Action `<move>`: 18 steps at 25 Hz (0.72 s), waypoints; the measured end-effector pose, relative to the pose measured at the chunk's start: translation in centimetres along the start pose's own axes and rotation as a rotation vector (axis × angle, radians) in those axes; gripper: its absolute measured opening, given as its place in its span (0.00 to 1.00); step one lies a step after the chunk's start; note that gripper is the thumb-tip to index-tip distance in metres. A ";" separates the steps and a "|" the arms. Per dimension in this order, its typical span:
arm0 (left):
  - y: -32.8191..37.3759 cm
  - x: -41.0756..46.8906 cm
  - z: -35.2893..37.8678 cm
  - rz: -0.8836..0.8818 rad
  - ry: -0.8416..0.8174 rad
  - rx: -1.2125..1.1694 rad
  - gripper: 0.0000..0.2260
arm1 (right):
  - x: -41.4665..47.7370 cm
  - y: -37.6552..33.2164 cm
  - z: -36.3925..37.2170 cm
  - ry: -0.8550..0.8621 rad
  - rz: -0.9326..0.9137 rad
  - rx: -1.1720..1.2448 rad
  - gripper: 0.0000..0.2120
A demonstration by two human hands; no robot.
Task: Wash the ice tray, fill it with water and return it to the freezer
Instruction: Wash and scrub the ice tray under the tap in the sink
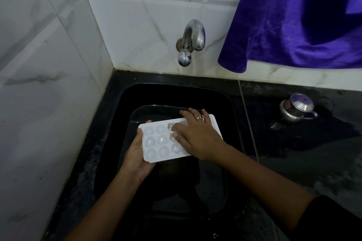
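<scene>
left hand (137, 154) gripping ice tray (162, 140) end, right hand (195, 134) flat on top

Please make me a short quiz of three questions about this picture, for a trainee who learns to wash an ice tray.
1. True or false: water is running from the tap onto the ice tray.
2. Which hand grips the tray's end from below? A) left hand B) right hand C) neither
3. Fill in: the small steel pot stands on the counter to the ____ of the sink.

Key: 1 false, no stream leaves the tap. 2 A, the right hand lies on top of the tray. 3 right.
</scene>
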State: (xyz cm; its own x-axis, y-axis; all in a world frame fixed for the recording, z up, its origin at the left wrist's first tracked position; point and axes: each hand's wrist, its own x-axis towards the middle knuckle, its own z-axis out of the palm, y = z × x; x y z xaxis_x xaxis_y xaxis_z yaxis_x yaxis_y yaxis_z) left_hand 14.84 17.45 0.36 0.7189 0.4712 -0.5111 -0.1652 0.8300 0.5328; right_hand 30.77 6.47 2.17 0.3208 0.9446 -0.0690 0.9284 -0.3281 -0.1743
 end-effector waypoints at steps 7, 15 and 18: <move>-0.2 0.4 -0.5 0.008 0.014 -0.023 0.26 | -0.2 -0.2 0.2 0.005 -0.001 0.017 0.23; -0.4 1.1 -1.2 -0.004 -0.008 -0.063 0.22 | -0.1 0.0 0.0 0.020 0.004 0.025 0.20; -0.7 0.8 -0.4 -0.022 0.002 -0.075 0.22 | 0.3 -0.8 -0.1 0.021 0.055 0.024 0.22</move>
State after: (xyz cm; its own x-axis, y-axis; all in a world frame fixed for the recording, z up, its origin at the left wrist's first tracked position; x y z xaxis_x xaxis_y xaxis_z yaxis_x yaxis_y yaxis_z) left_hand 15.23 17.36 -0.73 0.7216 0.4527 -0.5237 -0.1993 0.8604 0.4691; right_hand 30.13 7.01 2.40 0.3753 0.9251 -0.0582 0.9046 -0.3792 -0.1945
